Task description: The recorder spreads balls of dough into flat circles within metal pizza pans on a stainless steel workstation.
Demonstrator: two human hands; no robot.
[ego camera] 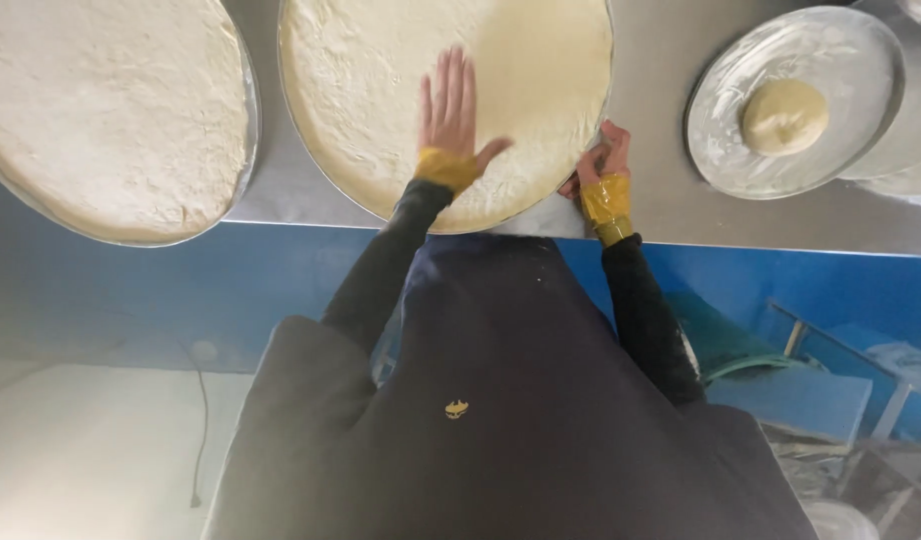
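Note:
A wide round metal pan (326, 170) lies on the steel counter in front of me, filled with a flat sheet of pale dough (541, 70). My left hand (451, 105) rests flat on the dough with its fingers spread. My right hand (603, 160) pinches the near right rim of the same pan, fingers curled on the edge. Both wrists wear yellow cuffs over dark sleeves.
A second large pan of flattened dough (111, 110) sits to the left. At the right, a smaller round metal plate (831, 60) holds a dough ball (784, 115), partly stacked on other plates. The counter's front edge (781, 245) meets a blue panel. My dark apron fills the lower view.

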